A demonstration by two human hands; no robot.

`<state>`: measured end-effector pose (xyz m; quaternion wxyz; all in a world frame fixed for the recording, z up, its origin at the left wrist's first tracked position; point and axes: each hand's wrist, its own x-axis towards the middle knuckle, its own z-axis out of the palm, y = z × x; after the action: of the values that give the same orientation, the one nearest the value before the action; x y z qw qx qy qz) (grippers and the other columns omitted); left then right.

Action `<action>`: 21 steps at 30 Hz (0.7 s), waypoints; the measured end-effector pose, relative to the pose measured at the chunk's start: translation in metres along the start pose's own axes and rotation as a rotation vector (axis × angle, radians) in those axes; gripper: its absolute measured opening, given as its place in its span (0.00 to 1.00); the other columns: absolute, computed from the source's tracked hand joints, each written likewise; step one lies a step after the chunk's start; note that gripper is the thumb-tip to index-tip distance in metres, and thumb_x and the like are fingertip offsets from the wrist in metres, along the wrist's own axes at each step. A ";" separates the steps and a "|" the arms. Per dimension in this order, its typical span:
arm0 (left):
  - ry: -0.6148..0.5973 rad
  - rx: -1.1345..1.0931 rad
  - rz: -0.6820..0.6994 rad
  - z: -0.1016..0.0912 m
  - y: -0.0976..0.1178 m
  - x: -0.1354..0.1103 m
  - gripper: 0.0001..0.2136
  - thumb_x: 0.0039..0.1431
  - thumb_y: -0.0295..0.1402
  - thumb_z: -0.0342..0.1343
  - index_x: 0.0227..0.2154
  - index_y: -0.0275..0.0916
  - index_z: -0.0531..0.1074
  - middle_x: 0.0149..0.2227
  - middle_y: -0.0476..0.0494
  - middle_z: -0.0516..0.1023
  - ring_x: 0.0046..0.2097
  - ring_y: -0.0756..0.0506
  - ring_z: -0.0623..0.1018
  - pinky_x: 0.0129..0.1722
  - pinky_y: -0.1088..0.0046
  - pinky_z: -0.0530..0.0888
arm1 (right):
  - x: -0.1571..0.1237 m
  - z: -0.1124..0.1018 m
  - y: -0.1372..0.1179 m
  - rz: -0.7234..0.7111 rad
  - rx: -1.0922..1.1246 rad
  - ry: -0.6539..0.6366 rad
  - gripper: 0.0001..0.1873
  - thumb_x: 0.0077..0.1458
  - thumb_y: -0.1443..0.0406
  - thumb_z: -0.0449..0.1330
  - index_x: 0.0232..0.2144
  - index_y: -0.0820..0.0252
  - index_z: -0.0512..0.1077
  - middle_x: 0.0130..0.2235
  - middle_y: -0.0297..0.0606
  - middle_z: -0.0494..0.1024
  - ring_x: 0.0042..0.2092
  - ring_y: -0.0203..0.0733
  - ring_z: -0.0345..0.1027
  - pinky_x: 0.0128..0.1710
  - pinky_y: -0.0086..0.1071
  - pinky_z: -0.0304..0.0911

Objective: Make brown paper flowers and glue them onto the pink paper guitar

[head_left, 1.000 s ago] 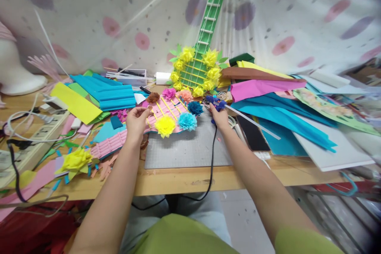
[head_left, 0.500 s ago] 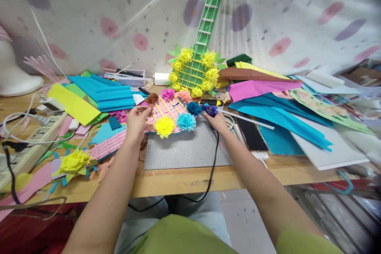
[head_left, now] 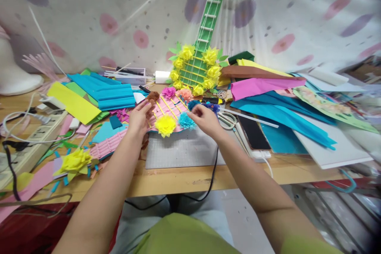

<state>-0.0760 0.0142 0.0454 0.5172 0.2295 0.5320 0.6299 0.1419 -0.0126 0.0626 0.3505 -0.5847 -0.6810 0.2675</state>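
I see the left hand [head_left: 137, 117] with fingers spread, resting on the pink paper guitar [head_left: 166, 112] on the grey mat [head_left: 184, 149]. The right hand [head_left: 205, 119] hovers just beside the light blue flower [head_left: 186, 121] (fingers loosely curled, holding nothing that I can make out).

"Any writing you can read on that bench — a label, a brand, a number?"

"None. The coloured paper sheets [head_left: 262, 87] are plain, and the grey cutting mat [head_left: 184, 151] shows only a faint grid, no figures that I can make out."

"The power strip [head_left: 32, 135] on the left?"

"Too blurred — any marks on it can't be read. The spotted cloth [head_left: 297, 16] behind carries only dots."
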 end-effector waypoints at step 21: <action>0.233 -0.118 0.224 0.019 -0.015 -0.005 0.25 0.57 0.24 0.51 0.59 0.37 0.62 0.50 0.41 0.76 0.51 0.48 0.76 0.47 0.75 0.73 | 0.071 0.115 -0.085 0.549 1.049 -0.354 0.11 0.52 0.76 0.56 0.20 0.63 0.66 0.16 0.27 0.65 0.21 0.28 0.60 0.25 0.24 0.57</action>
<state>-0.0521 0.0165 0.0388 0.3912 0.1820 0.5214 0.7362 -0.0056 0.0474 0.0701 0.3913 -0.4350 -0.3311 0.7403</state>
